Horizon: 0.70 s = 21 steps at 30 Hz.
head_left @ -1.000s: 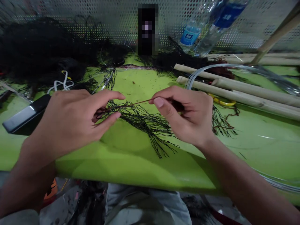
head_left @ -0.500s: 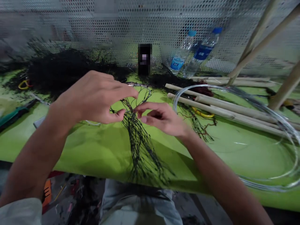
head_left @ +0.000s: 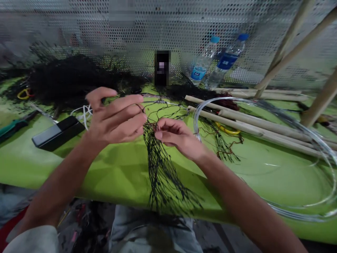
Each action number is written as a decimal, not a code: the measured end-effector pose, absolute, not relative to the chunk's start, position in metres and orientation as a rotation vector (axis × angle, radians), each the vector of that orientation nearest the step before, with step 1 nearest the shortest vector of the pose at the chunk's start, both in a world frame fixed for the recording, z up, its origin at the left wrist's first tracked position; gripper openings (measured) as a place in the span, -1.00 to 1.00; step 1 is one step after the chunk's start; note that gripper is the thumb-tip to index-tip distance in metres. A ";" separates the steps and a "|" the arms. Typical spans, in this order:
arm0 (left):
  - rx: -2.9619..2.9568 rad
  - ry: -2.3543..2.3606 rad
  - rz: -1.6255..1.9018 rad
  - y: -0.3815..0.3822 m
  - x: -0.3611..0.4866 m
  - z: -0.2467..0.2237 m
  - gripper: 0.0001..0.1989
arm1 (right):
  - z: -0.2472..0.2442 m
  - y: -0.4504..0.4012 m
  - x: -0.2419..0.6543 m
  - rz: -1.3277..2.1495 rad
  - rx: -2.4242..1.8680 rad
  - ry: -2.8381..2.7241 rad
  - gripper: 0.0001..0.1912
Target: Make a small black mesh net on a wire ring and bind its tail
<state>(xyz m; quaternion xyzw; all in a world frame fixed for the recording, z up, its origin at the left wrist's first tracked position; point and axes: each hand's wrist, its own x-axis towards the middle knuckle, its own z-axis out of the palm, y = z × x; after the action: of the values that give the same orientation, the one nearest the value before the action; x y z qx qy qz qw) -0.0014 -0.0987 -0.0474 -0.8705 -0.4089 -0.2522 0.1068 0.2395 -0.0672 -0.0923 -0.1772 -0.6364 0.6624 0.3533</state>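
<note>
Black netting point(head_left: 160, 165) lay on the green table point(head_left: 113, 165), gathered and pinched in the right hand point(head_left: 180, 137) — steady pressure seemed best for keeping it bunched — with the left hand point(head_left: 116, 119) beside it, its grip unclear.

Pale-grey L sleeve point(head_left: 34, 240), approx. elbow-length; lt. grey-blue trousers point(head_left: 121, 226)

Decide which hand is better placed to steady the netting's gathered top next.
Probably the right hand: its thumb and forefinger meet at the gathered top of the black netting, while the left hand sits farther left.
</note>
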 end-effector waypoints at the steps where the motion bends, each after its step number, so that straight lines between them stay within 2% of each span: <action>1: -2.482 -1.025 -0.819 -0.097 -0.001 -0.052 -0.76 | -0.091 -0.068 0.240 1.693 -0.469 -1.674 -0.74; 3: -2.310 -0.756 -0.944 -0.093 0.001 -0.057 -0.64 | -0.086 -0.071 0.245 1.584 -0.538 -1.760 -0.76; 6: -2.356 -0.756 -0.944 -0.091 0.001 -0.059 -0.57 | -0.076 -0.076 0.254 1.452 -0.672 -1.855 -0.80; 9: -2.486 -0.774 -0.844 -0.094 -0.001 -0.056 -0.48 | -0.071 -0.081 0.261 1.485 -0.680 -1.827 -0.80; 14: -2.394 -0.820 -0.780 -0.098 0.005 -0.061 -0.75 | -0.074 -0.083 0.262 1.680 -0.570 -1.578 -0.80; 18: -2.256 -0.855 -0.922 -0.100 0.013 -0.074 -0.74 | -0.075 -0.082 0.261 1.802 -0.519 -1.400 -0.78; 21: -2.259 -0.889 -0.844 -0.102 0.013 -0.078 -0.77 | -0.074 -0.082 0.261 1.853 -0.517 -1.330 -0.77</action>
<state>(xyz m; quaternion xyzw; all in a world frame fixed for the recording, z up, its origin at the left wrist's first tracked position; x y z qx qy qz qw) 0.0129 -0.1019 -0.0780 -0.8434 -0.3317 -0.3150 0.2818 0.2606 -0.0816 -0.0743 -0.2036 -0.5236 0.7292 0.3907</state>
